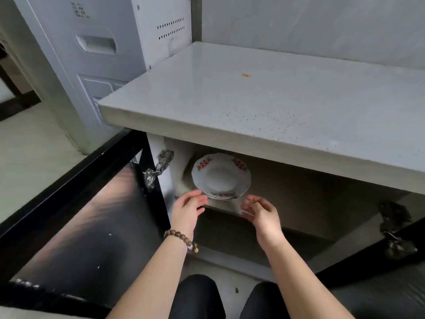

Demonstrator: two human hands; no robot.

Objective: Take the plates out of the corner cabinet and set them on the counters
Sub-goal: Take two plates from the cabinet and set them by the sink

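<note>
A small stack of white plates [221,177] with red patterned rims sits on the upper shelf [227,207] inside the open cabinet, under the grey counter [264,104]. My left hand [187,209], with a bead bracelet at the wrist, hovers just below the stack's left front edge, fingers relaxed and apart. To the right of the stack's front edge my right hand [261,212] floats with loosely bent fingers. Neither hand holds anything; whether the left fingertips touch the rim is unclear.
The black glossy cabinet door [76,217] swings open on the left, another black door [377,261] on the right. A white refrigerator [96,54] stands beyond the counter's left end. A small brownish speck [246,75] lies on the counter. My knees [197,295] are below.
</note>
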